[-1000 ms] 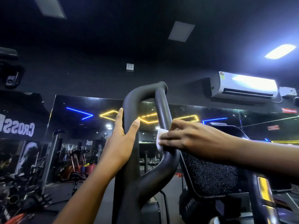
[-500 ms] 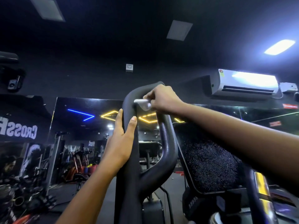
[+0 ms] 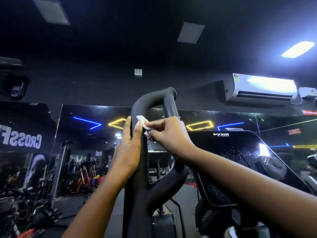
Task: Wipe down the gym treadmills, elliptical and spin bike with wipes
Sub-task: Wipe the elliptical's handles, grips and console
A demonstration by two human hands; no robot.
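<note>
Nearest you, both forearms reach up from the bottom edge to the loop handle (image 3: pixel 151 98), a matte black tube that rises from a thick stem, bends over at the top and comes back down on the right to rejoin the stem. Your left hand (image 3: pixel 127 152) lies flat against the left upright of that loop, fingers straight and pointing up its outer side, with the thumb laid along the near face. Your right hand (image 3: pixel 169 136) reaches through the loop from the right and pinches a small crumpled white wipe (image 3: pixel 143 122) between thumb and fingertips. It presses the wipe on the inner side of the same upright, just beside your left thumb tip. Inside the loop, above your right hand, the gap is open, and the right upright runs close behind your knuckles. Just right of the handle, the dark glossy console (image 3: pixel 240 160) tilts back, speckled with droplets or dust and bearing a pale logo at its top edge. Farther off, a mirror (image 3: pixel 82 148) along the wall reflects blue and yellow neon lines and weight gear. High on the right hang a white air conditioner (image 3: pixel 260 89) and a bright ceiling light (image 3: pixel 297 48).
</note>
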